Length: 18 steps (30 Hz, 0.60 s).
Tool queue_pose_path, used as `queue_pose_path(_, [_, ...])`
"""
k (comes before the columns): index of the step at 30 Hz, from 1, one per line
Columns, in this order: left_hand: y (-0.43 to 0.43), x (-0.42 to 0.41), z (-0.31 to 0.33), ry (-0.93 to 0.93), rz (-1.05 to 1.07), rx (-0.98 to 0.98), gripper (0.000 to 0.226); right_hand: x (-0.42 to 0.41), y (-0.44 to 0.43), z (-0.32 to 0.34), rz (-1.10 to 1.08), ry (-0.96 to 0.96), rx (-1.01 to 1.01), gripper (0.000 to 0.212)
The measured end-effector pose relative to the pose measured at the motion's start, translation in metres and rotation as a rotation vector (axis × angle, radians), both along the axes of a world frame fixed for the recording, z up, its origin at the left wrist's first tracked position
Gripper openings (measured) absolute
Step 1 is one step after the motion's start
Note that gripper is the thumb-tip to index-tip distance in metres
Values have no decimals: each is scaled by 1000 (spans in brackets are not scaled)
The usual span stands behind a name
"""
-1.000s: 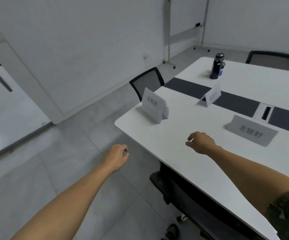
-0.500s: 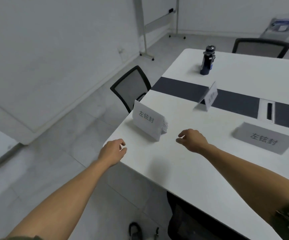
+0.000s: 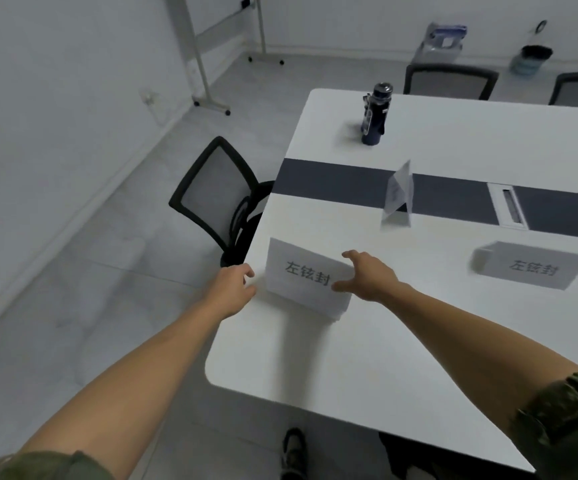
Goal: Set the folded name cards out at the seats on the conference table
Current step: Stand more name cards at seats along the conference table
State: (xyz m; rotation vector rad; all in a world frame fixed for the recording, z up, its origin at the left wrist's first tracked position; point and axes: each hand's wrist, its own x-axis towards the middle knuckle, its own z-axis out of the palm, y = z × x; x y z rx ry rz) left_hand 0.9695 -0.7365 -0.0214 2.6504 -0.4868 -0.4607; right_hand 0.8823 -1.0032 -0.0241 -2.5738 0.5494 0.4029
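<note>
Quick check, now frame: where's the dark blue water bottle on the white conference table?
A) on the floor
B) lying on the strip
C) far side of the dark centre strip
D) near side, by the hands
C: the dark blue water bottle stands upright on the white conference table, beyond the dark centre strip, away from both hands.

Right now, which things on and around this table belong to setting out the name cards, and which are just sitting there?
Belongs to the job:
near name card
middle name card
right name card
conference table
chairs at the seats

Just lying about:
water bottle
whiteboard stand
floor bin
</note>
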Motion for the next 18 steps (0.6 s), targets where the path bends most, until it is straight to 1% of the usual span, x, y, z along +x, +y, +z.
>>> queue_pose_path(3, [7, 27, -4, 26, -50, 2, 34, 12, 9, -14, -46, 45, 16, 78])
queue_pose_path(4, [8, 33, -4, 29, -61, 6, 34, 14, 10, -18, -60, 42, 13, 71])
queue_pose_path(7, [10, 54, -7, 34, -89, 18, 36, 18, 8, -22, -105, 10, 37, 41])
queue_pose_path(8, [9, 58, -7, 35, -99, 27, 38, 17, 6, -20, -104, -5, 56, 35])
queue_pose_path(10, [5, 68, -7, 47, -120, 44, 42, 16, 1, -17, -98, -36, 84, 31])
queue_pose_path(13, [-8, 83, -6, 60, -184, 67, 54, 11, -10, -9, -116, -107, 126, 32])
queue_pose_path(18, [-41, 104, -5, 19, -354, 145, 78, -16, -39, 10, -253, -273, 289, 27])
